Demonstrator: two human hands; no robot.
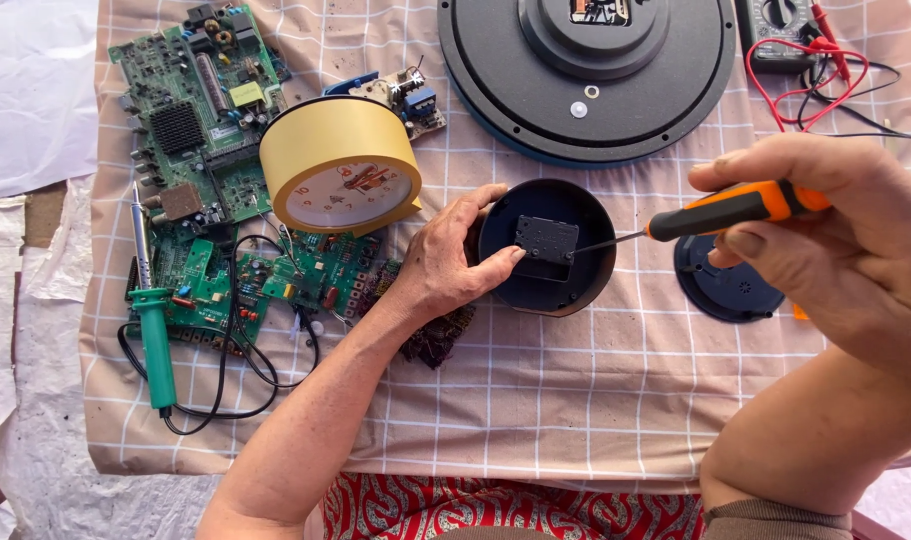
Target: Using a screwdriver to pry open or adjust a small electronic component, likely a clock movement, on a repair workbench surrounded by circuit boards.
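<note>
Yellow rectangular label (246, 94) on green circuit board (191, 110).

Checked cloth (576, 400) covering surface; lying on it: circuit boards (191, 110), soldering iron (156, 330), yellow clock (341, 165), large black disc (586, 75), small black clock case (551, 250), round cover (726, 290), multimeter (776, 30).

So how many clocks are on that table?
3: a yellow clock on the circuit boards, a big black one face-down at the top, and a small dark one under the hands.
</note>
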